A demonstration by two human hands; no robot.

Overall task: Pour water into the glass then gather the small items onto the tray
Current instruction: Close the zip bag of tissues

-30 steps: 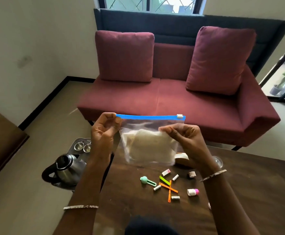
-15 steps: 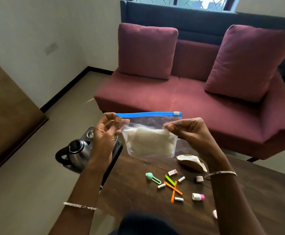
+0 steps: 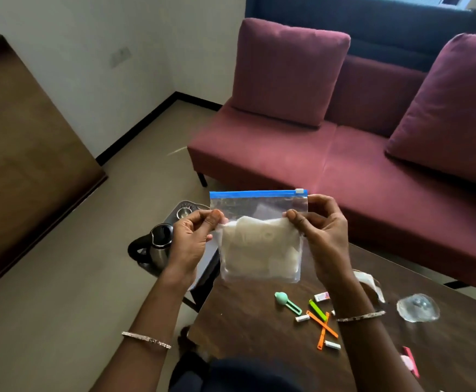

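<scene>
Both hands have shifted their holds on the clear plastic blue-topped zip bag [image 3: 259, 250]: the left hand [image 3: 191, 239] now pinches its left edge below the strip, and the right hand [image 3: 324, 236] pinches the right edge just under the white slider. The bag hangs flat between them, probably to check its seal. On the dark wooden table [image 3: 245, 329], the clear glass [image 3: 418, 306] sits untouched at right, and the small coloured clips and tubes [image 3: 323, 326] lie scattered. The steel kettle [image 3: 157, 244] waits on the grey metal tray [image 3: 174, 213] at left.

No readable text, label, brand or number anywhere, small printed wrappers too blurred
</scene>
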